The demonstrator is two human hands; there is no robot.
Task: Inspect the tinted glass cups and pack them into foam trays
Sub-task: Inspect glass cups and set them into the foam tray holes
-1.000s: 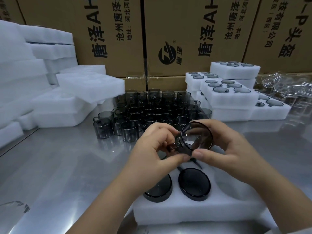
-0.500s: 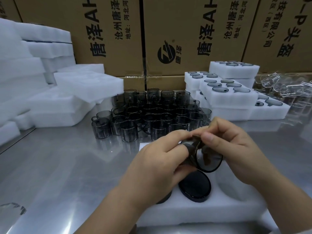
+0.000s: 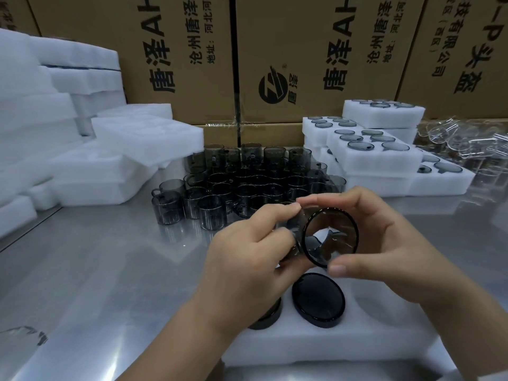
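Held cup (image 3: 328,235): raised between both grips, just above the foam tray (image 3: 357,342) and apart from it. It is tipped on its side. One round end faces the wearer, mouth or base not told. Long axis runs near-level, away from the camera.

Left grip (image 3: 247,257) pinches the wall. Right grip (image 3: 384,243) curls round the rim, fingers over, thumb under.

Likely the inspection step. To do it well: hold by the edges, turn slowly against the light, keep fingers out of the sightline, stay low over the foam.

Below the right grip sits a packed cup (image 3: 319,296). Loose cups (image 3: 247,182) stand beyond on the worktop (image 3: 110,270).

Smoky grey cup (image 3: 328,237), white foam tray (image 3: 343,345).
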